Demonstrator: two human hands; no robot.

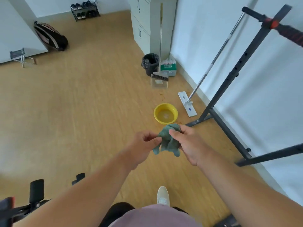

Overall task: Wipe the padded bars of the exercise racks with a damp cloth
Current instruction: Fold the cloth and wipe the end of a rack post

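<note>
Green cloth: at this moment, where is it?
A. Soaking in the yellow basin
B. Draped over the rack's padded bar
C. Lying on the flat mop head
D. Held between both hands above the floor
D: the green cloth hangs bunched between the left hand and right hand, both pinching it, nearer the camera than the yellow basin.

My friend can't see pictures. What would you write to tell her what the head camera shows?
Two hands, left hand and right hand, hold a crumpled green cloth above a wooden floor. A yellow basin sits just beyond, with a flat mop and a black exercise rack by the white wall on the right.
</note>
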